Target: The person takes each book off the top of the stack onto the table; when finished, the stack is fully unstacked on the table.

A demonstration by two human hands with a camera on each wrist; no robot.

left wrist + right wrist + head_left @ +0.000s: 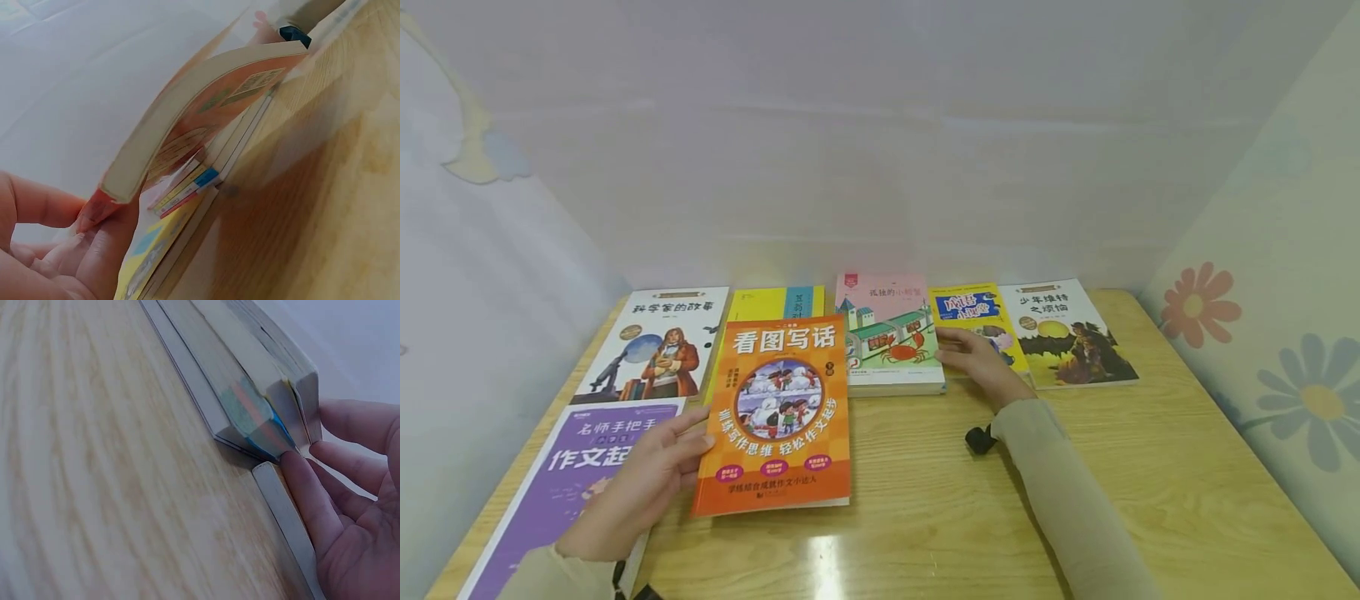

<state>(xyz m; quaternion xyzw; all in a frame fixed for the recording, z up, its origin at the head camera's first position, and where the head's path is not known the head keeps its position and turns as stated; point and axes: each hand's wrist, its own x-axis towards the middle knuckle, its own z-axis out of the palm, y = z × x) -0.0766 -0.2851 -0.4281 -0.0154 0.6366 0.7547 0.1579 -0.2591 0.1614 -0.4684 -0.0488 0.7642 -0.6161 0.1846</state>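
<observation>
My left hand pinches the left edge of an orange book, thumb on the cover. In the left wrist view the orange book's pages bow, and it is held up over the table. My right hand rests at the right side of a stack of several books, topped by a pink book with a red crab on it. Its fairly straight fingers touch the stack's side in the right wrist view. A yellow book lies partly hidden behind the orange one.
A white book with a scientist picture lies at back left, a purple book in front of it. Right of the stack lie a yellow-and-blue book, partly under my right hand, and a dark-pictured book. Pale walls surround the wooden table.
</observation>
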